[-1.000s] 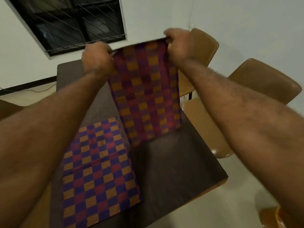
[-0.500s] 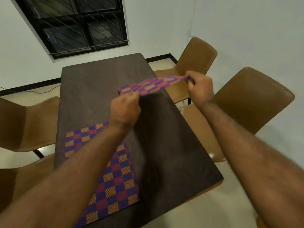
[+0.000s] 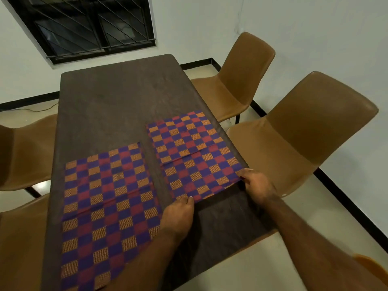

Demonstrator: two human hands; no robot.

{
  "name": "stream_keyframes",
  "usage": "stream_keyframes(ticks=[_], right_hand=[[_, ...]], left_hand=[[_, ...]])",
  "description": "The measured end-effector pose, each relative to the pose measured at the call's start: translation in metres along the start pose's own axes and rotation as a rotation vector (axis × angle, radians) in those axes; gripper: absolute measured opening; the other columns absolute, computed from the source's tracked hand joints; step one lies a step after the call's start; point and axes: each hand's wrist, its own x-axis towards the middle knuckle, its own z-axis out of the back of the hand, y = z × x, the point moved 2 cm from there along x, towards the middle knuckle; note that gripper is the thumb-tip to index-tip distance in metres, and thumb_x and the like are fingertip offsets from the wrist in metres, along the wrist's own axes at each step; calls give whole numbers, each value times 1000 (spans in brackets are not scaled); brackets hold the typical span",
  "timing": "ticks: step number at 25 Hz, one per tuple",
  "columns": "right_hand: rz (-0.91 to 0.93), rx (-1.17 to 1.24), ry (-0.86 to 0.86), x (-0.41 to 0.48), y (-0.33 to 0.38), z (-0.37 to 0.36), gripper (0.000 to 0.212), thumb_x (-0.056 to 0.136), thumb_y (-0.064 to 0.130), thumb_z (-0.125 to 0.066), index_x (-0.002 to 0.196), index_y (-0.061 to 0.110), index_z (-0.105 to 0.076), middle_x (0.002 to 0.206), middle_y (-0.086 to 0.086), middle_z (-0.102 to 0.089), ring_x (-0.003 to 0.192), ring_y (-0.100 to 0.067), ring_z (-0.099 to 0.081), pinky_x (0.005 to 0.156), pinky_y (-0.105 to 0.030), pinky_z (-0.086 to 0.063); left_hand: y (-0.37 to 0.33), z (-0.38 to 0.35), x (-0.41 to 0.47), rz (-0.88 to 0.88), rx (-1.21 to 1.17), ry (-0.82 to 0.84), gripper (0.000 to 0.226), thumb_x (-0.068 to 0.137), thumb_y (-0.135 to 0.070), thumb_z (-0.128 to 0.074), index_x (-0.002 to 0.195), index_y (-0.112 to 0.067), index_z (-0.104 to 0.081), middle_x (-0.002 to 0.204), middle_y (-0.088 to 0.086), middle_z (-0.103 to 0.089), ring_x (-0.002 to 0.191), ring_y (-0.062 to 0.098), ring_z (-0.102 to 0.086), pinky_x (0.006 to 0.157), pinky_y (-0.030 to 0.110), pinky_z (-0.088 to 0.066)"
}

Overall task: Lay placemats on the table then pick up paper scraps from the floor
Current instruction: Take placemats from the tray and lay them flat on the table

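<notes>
Two checked placemats in purple, red and orange lie on the dark brown table [image 3: 117,97]. The left placemat [image 3: 107,202] lies flat near the table's left edge. The right placemat [image 3: 193,154] lies flat beside it, close to the right edge. My left hand [image 3: 178,215] pinches the near left corner of the right placemat. Its near right corner is pinched by my right hand [image 3: 257,185]. No paper scraps show on the visible floor.
Two brown chairs stand on the right, one near [image 3: 310,139] and one farther back [image 3: 239,80]. Two more brown chairs [image 3: 27,152] stand on the left. A barred dark window [image 3: 88,26] is in the far wall. Pale floor [image 3: 247,263] lies below the table's near right corner.
The second placemat hung upright from both hands, was swung forward and down, and now lies flat on the table's right side. Both hands came lower and nearer to me.
</notes>
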Motion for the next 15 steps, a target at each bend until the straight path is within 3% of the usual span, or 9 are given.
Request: stream_keyframes(ticks=[6, 12, 15], right_hand=[[-82, -114, 54, -43, -23, 5, 29, 98, 24, -56, 123, 34, -67, 127, 8, -67, 116, -18, -63, 98, -39, -55], [-194, -147, 57, -62, -39, 1, 32, 99, 18, -50, 124, 29, -67, 121, 1, -68, 110, -23, -65, 91, -37, -55], [-196, -193, 20, -73, -39, -1, 28, 98, 24, -54, 122, 28, -68, 121, 1, -70, 111, -23, -66, 95, -38, -55]], left_hand=[[-36, -24, -28, -51, 7, 26, 41, 104, -28, -54, 144, -20, -50, 144, 6, -58, 131, 26, -56, 106, 44, -51], [-43, -35, -41, -113, 25, 25, 40, 104, -28, -56, 142, -18, -54, 140, 6, -59, 128, 26, -55, 105, 44, -50], [-46, -36, -46, -163, 17, -17, 38, 104, -27, -55, 140, -16, -56, 138, 7, -60, 126, 27, -57, 104, 44, -51]])
